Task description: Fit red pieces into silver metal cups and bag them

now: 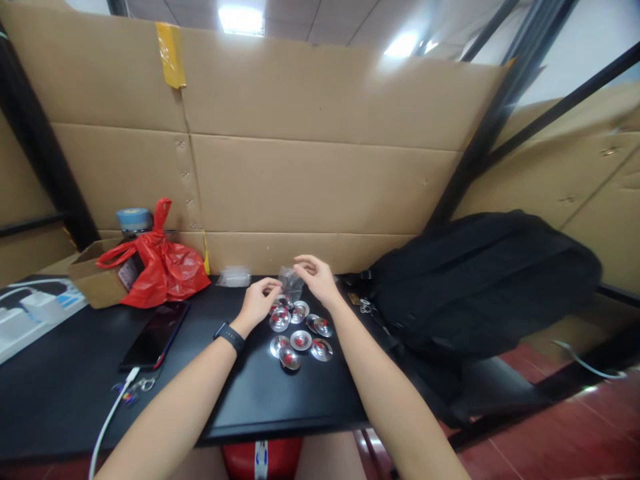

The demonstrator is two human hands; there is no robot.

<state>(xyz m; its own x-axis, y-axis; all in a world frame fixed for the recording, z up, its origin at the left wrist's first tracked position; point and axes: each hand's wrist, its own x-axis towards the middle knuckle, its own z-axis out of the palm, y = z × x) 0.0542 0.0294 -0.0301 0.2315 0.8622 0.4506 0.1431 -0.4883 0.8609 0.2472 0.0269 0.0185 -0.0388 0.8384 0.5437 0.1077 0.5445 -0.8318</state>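
A small clear plastic bag (291, 285) stands between my two hands toward the back of the black table. My left hand (259, 301) is closed in a pinch at the bag's left edge, just above the pile. On the other side my right hand (318, 279) is beside the bag's upper right, its fingers bent and apart; whether the thumb touches the plastic is hard to see. Several round, shiny metal discs (301, 341) with red centres lie in a loose group below the hands, some overlapping. The rearmost discs are partly hidden by my left fingers.
Left of me are a phone (156, 335) on a white cable, a red plastic bag (163, 270), a cardboard box (95, 277) and a power strip (43, 320). Flat clear plastic packets (234, 277) lie by the cardboard wall (310, 187). A black backpack (480, 287) fills the right side.
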